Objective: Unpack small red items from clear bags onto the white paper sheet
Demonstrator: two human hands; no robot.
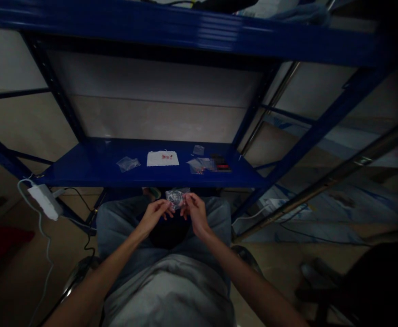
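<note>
- Item: a small clear plastic bag (pixel 176 198), held above the person's lap, just beyond the knees of the blue jeans (pixel 117 222). Contents appear grey and glinting (too small to identify).
- Handling: judged light, soft and thin-walled, likely slippery. The flat edges offer the best hold; the contents may shift.
- Left hand (pixel 153 215): pinching the bag's left side between thumb and fingers, remaining fingers loosely curled.
- Right hand (pixel 195 212): pinching the right side likewise, fingers slightly apart.
- Arms: both forearms (pixel 249 286) angled inward, elbows wide, hands close together.
- Shelf: a blue steel shelf (pixel 83 177) ahead carries a white sheet (pixel 163 158) with small red pieces, clear bags (pixel 128 164), and a dark strip of red-and-black items (pixel 221 164).
- Periphery: a white power strip (pixel 45 201) hangs at the shelf's left corner.
</note>
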